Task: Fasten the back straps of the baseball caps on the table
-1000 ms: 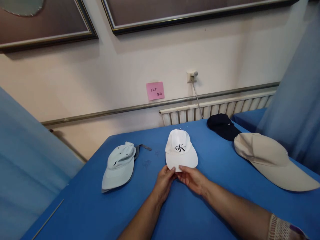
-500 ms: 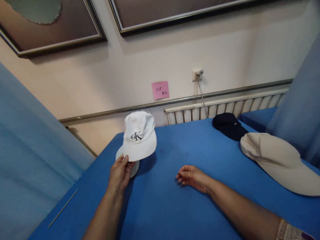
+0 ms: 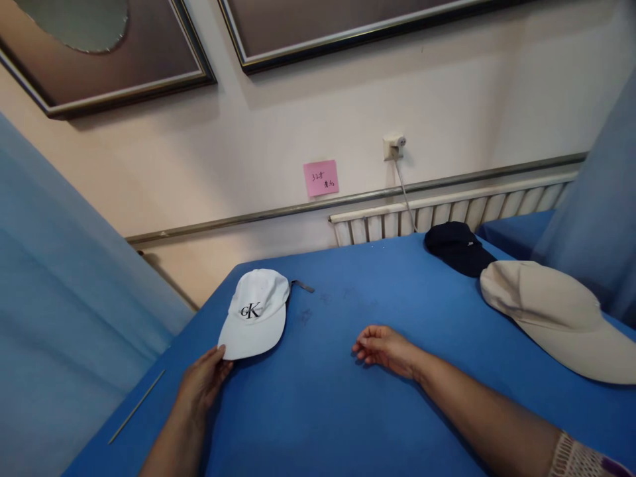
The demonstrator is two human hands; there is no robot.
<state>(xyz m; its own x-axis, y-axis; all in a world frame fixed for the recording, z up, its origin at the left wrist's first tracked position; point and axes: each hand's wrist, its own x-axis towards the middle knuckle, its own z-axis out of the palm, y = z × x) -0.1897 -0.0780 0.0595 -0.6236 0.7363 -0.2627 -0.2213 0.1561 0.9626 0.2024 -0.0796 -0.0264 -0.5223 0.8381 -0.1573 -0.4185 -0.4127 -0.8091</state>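
A white baseball cap with dark letters on its front sits on the blue-covered table at the left, its brim toward me. My left hand pinches the near left corner of that brim between thumb and fingers. A dark strap end sticks out behind the cap. My right hand hovers low over or rests on the middle of the table, fingers loosely curled and apart, holding nothing.
At the right lie a beige cap and, behind it, a dark navy cap. A thin rod lies near the left edge. Blue curtains hang on both sides. A radiator and a plugged-in cable are behind the table.
My left hand has lowered the white cap onto the table, moving down and left. The second white brim visible beneath it earlier is now covered. My right hand has barely moved.
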